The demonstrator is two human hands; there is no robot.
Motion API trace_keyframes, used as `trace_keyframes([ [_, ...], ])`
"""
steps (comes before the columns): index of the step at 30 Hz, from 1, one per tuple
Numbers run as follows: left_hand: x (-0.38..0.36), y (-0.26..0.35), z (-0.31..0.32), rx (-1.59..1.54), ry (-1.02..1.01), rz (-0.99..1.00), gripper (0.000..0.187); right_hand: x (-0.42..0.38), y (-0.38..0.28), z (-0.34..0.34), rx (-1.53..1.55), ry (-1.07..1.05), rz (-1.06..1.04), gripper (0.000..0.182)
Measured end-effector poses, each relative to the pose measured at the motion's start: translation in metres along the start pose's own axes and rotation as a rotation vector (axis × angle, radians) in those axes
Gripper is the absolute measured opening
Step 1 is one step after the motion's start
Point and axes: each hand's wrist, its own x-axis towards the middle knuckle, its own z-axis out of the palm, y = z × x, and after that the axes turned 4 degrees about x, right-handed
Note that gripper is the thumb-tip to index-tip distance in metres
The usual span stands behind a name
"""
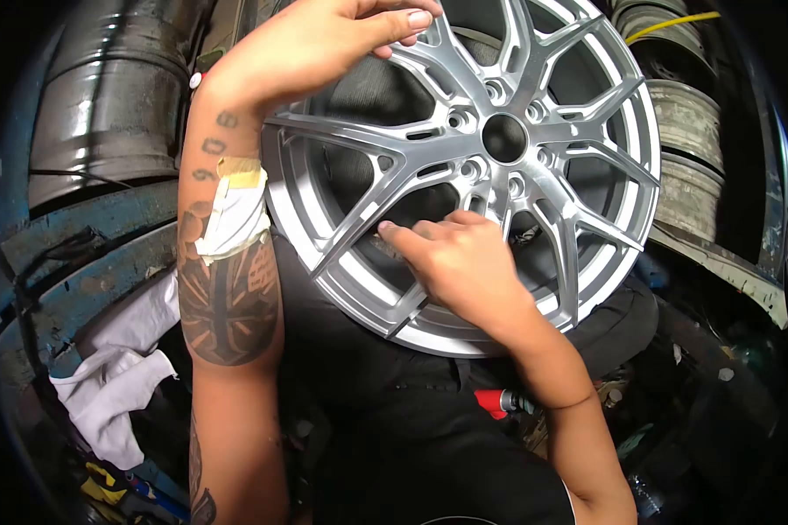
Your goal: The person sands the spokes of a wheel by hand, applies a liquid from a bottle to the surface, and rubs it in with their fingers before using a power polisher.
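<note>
A silver multi-spoke alloy wheel lies face up across the lap, tilted, with a round centre hole and bolt holes around it. My left hand is bent over its upper left part. The left thumb and fingertips are close together, partly cut off by the top edge; anything between them is hidden. Over the lower spokes lies my right hand, its fingers curled down around a spoke and the thumb pointing left. The right fingertips are hidden behind the hand. A white patch with tape sits on my left forearm.
Worn metal wheels are stacked at the left, and more dusty wheels at the right. A white cloth hangs at lower left. A red object lies below the wheel. A yellow strip crosses the upper right.
</note>
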Motion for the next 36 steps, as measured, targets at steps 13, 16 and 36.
trace_keyframes([
  [13,0.021,0.061,0.126,-0.957,-0.38,-0.335,0.07,-0.029,0.069,-0.033,1.444,0.996,0.265,0.017],
  [16,0.016,0.075,0.146,-1.058,-0.309,-0.396,0.076,-0.038,0.071,-0.053,0.789,0.98,0.479,0.023],
  [36,0.019,0.079,0.135,-0.894,-0.122,-0.408,0.032,-0.055,0.085,-0.075,1.228,0.855,0.345,0.02],
])
